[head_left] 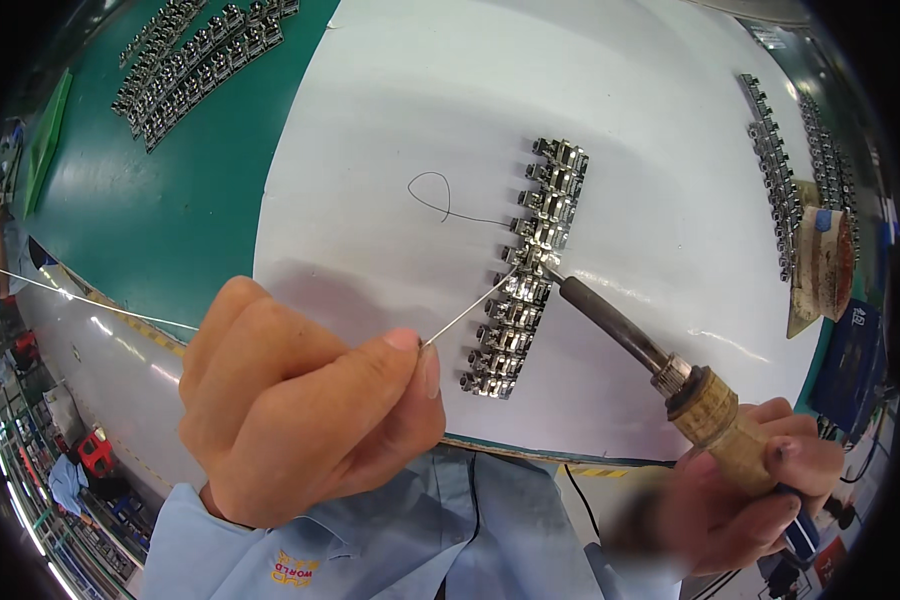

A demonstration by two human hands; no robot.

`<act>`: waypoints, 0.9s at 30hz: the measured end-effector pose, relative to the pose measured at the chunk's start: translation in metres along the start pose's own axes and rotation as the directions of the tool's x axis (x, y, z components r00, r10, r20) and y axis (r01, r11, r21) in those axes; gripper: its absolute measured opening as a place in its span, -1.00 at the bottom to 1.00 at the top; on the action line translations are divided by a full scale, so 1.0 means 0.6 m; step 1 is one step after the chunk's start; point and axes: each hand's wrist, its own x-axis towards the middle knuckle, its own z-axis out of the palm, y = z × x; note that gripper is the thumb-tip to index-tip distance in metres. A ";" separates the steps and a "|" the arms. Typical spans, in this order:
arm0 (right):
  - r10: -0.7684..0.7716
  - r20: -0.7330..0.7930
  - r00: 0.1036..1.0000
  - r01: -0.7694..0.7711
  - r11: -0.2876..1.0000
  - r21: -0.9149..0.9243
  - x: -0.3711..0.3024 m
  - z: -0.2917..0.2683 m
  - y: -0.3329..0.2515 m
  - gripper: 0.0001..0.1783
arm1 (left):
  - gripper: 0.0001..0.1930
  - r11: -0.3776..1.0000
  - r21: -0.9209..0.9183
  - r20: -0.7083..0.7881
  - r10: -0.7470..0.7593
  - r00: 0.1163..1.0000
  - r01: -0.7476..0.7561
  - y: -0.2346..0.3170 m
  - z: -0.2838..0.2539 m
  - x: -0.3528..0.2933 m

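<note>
A row of small shiny metal parts (508, 340) lies slantwise on the white sheet (390, 90). My left hand (310, 410) is closed, pinching a thin solder wire (467, 311) between thumb and forefinger. The wire's end meets the row near its middle, and its other side trails off leftward behind the hand. In my right hand (808, 462) is a soldering iron (710, 415), gripped by its pale handle. Its tip touches or nearly touches the same part from the right. A fine dark looped wire (448, 213) sticks out leftward from the row.
More rows of metal parts (210, 70) lie on the green mat (220, 150) at the far left. Other rows (770, 160) stand at the right, beside a worn brownish block (822, 265) and a dark blue box (852, 350). The table's front edge runs near my body.
</note>
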 end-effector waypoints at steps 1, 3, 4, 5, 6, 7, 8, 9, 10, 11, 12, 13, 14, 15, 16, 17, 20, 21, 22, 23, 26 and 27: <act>-0.004 0.007 1.000 0.004 1.000 -0.001 0.005 0.001 0.000 -0.61 | -0.75 1.000 -0.001 -0.001 -0.002 1.000 0.002 0.000 0.000 0.000; -0.007 0.026 1.000 0.007 1.000 0.006 0.012 0.005 -0.001 -0.61 | -0.75 1.000 -0.003 0.000 -0.009 1.000 0.009 0.001 0.001 0.001; 0.001 0.041 0.999 -0.002 1.000 0.023 0.014 0.007 -0.002 -0.61 | -0.75 1.000 -0.003 0.001 -0.012 1.000 0.012 0.001 0.001 0.001; 0.010 0.056 0.998 -0.012 0.999 0.039 0.016 0.008 -0.002 -0.61 | -0.74 1.000 -0.004 -0.001 -0.015 1.000 0.015 0.001 0.001 0.001; 0.026 0.074 0.997 -0.031 0.998 0.063 0.017 0.009 -0.003 -0.61 | -0.74 1.000 -0.004 -0.003 -0.018 1.000 0.018 0.001 0.002 0.001; 0.035 0.086 0.996 -0.041 0.997 0.073 0.018 0.009 -0.004 -0.62 | -0.74 1.000 -0.003 -0.004 -0.021 1.000 0.021 0.002 0.002 0.001; 0.044 0.097 0.994 -0.052 0.995 0.083 0.020 0.010 -0.004 -0.62 | -0.74 1.000 -0.004 -0.003 -0.022 1.000 0.022 0.002 0.003 0.001; 0.045 0.100 0.994 -0.053 0.995 0.079 0.021 0.010 -0.005 -0.63 | -0.73 1.000 -0.004 -0.001 -0.022 1.000 0.022 0.002 0.003 0.001; 0.043 0.108 0.993 -0.051 0.996 0.077 0.023 0.010 -0.005 -0.63 | -0.73 1.000 -0.004 0.000 -0.023 1.000 0.023 0.002 0.003 0.001; 0.041 0.117 0.992 -0.050 0.996 0.074 0.024 0.009 -0.005 -0.64 | -0.73 1.000 -0.003 0.001 -0.023 1.000 0.023 0.003 0.004 0.002; 0.036 0.130 0.991 -0.046 0.996 0.072 0.027 0.008 -0.004 -0.65 | -0.73 1.000 -0.003 0.003 -0.025 1.000 0.025 0.003 0.004 0.002; 0.037 0.139 0.990 -0.048 0.996 0.078 0.030 0.008 -0.004 -0.65 | -0.72 1.000 -0.002 0.004 -0.025 1.000 0.025 0.003 0.004 0.002; 0.038 0.148 0.988 -0.051 0.995 0.083 0.032 0.007 -0.005 -0.66 | -0.72 1.000 -0.001 0.006 -0.025 1.000 0.025 0.003 0.005 0.003; 0.046 0.152 0.987 -0.061 0.994 0.095 0.034 0.006 -0.005 -0.66 | -0.72 1.000 0.001 0.008 -0.024 1.000 0.024 0.002 0.006 0.004; 0.049 0.160 0.986 -0.065 0.993 0.099 0.036 0.006 -0.006 -0.67 | -0.72 1.000 0.002 0.010 -0.023 1.000 0.023 0.002 0.007 0.004; 0.052 0.167 0.985 -0.070 0.992 0.103 0.038 0.006 -0.006 -0.67 | -0.72 1.000 0.009 0.011 -0.019 1.000 0.019 0.000 0.008 0.005; 0.049 0.183 0.982 -0.069 0.992 0.104 0.039 0.005 -0.007 -0.68 | -0.71 1.000 0.028 0.016 -0.011 1.000 0.011 -0.003 0.011 0.005; 0.050 0.178 0.983 -0.070 0.992 0.110 0.037 0.006 -0.007 -0.68 | -0.71 0.999 0.030 0.019 -0.012 1.000 0.011 -0.004 0.012 0.005; 0.056 0.175 0.983 -0.076 0.991 0.110 0.036 0.006 -0.007 -0.68 | -0.71 1.000 0.025 0.018 -0.010 1.000 0.009 -0.004 0.012 0.005; 0.062 0.173 0.983 -0.082 0.991 0.109 0.034 0.007 -0.006 -0.68 | -0.71 0.999 0.029 0.014 -0.015 1.000 0.014 -0.003 0.013 0.004; 0.055 0.117 0.992 -0.065 0.994 0.085 0.026 0.006 -0.004 -0.69 | -0.71 0.999 0.019 -0.004 -0.034 0.999 0.034 -0.001 0.011 0.002; 0.025 0.064 0.998 -0.030 0.997 0.069 0.022 0.007 -0.002 -0.69 | -0.71 0.999 0.013 -0.006 -0.050 0.999 0.050 0.001 0.009 0.002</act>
